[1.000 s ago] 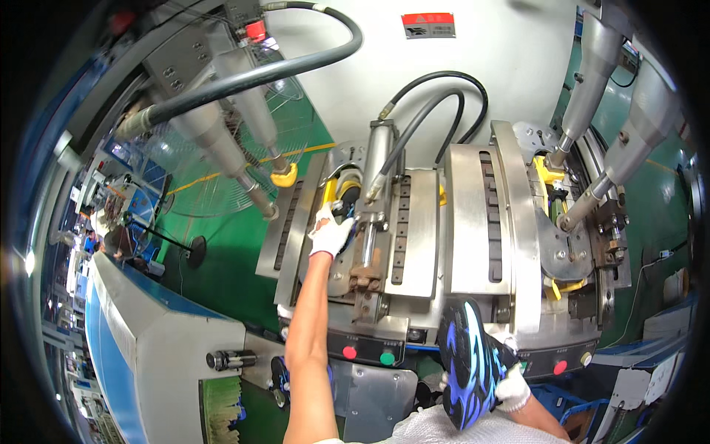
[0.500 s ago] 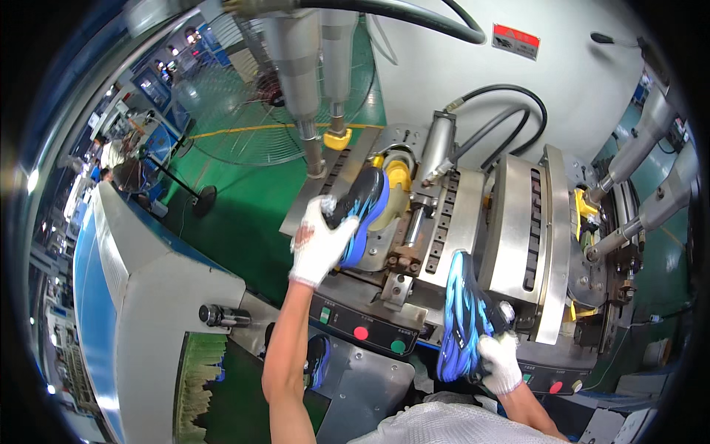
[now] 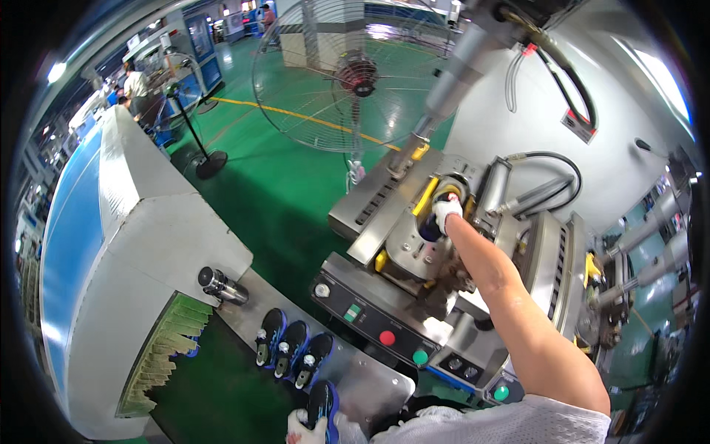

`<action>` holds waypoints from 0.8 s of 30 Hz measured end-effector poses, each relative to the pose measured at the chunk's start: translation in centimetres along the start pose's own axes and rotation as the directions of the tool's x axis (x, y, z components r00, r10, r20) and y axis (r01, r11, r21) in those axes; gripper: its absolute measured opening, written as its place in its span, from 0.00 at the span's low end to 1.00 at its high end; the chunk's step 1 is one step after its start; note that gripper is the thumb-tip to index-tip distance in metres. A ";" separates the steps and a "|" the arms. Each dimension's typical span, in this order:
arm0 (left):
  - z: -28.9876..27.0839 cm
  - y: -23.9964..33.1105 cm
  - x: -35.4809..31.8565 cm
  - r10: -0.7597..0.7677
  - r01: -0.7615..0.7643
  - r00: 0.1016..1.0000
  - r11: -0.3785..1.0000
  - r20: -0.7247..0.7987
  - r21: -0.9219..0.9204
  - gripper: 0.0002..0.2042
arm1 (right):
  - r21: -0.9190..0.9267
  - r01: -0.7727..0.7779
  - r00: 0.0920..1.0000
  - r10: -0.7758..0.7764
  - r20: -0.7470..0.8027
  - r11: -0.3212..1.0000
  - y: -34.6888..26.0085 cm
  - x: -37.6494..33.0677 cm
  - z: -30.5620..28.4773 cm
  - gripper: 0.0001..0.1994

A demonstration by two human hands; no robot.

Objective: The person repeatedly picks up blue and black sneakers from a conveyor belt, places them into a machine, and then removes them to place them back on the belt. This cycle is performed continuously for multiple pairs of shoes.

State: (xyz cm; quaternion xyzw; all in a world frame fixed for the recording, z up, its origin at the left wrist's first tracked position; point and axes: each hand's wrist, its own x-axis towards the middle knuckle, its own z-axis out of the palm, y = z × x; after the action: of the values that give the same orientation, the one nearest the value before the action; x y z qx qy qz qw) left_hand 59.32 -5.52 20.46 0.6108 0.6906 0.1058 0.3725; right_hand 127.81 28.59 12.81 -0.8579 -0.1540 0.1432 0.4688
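Observation:
My left hand (image 3: 305,429), in a white glove, grips a black shoe (image 3: 322,403) with a blue sole at the lower edge, just in front of a row of similar shoes (image 3: 293,348). My right arm stretches up to the pressing machine, where my gloved right hand (image 3: 446,210) is closed on a dark blue shoe (image 3: 429,229). That shoe sits low between the yellow pads (image 3: 424,197) of the left station. My hand and the pads cover much of it, and my fingertips are partly hidden.
A metal shelf (image 3: 362,370) carries the shoe row and a dark cylinder (image 3: 222,286). Left of it stands a grey-white housing (image 3: 170,244) with a green strip curtain (image 3: 159,355). Buttons line the control panel (image 3: 370,318). A large fan (image 3: 359,74) stands behind; steel press arms (image 3: 462,70) hang overhead.
My left hand has gone from the left station down to the shoe row with a shoe. My right hand has moved from the lower right into that station. The view has turned left.

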 end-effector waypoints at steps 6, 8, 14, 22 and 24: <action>5.1 -8.4 -9.9 -0.559 0.590 0.773 0.807 -0.301 0.019 0.38 | -0.848 0.513 0.829 -0.337 0.447 0.136 0.7 -0.6 13.5 0.16; 12.5 -15.8 -14.2 -0.407 0.479 0.738 0.878 -0.538 -0.008 0.34 | -0.766 0.611 0.779 -0.324 0.537 0.200 3.3 -1.6 12.7 0.16; 17.6 -18.0 -12.0 -0.539 0.537 0.613 0.820 -0.578 -0.196 0.33 | -0.358 0.280 0.869 -0.077 0.488 0.891 1.6 8.8 7.5 0.21; 15.6 -16.9 -10.7 -0.612 0.560 0.667 0.788 -0.425 -0.255 0.39 | -0.002 0.312 0.797 -0.261 0.545 0.950 -5.2 -3.2 -0.6 0.26; 15.1 -16.6 -13.2 -0.661 0.594 0.630 0.748 -0.408 -0.295 0.38 | -0.005 0.738 0.559 -0.607 0.565 0.674 -8.2 -20.3 -3.7 0.32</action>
State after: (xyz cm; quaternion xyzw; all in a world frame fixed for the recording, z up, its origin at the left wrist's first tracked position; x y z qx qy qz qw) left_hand 56.04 -26.18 4.95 0.2576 0.9216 0.1652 0.2386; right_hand 109.65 21.86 23.75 -0.7093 -0.6085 0.1575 0.3190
